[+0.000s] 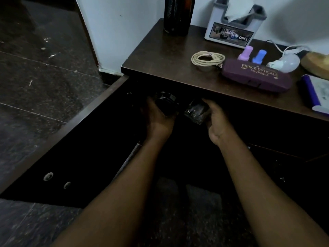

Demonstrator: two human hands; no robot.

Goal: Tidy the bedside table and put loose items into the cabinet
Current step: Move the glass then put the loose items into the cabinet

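Both my hands reach into the dark open cabinet below the brown bedside table (160, 56). My left hand (157, 120) grips a dark round jar-like item (165, 104). My right hand (218, 122) holds a small clear glassy item (195, 111) beside it. On the tabletop lie a coiled cream cable (207, 58), a purple glasses case (256, 77), a pink bottle (246, 52), a blue bottle (259, 56) and a white bulb-shaped item (286, 64) with a cord.
The cabinet door (71, 148) stands swung open to the left. At the back of the table are a black mesh cylinder (179, 15) and a white tissue holder (233, 27). A blue-edged booklet (316, 93) lies at the right edge. Dark stone floor (44, 77) spreads left.
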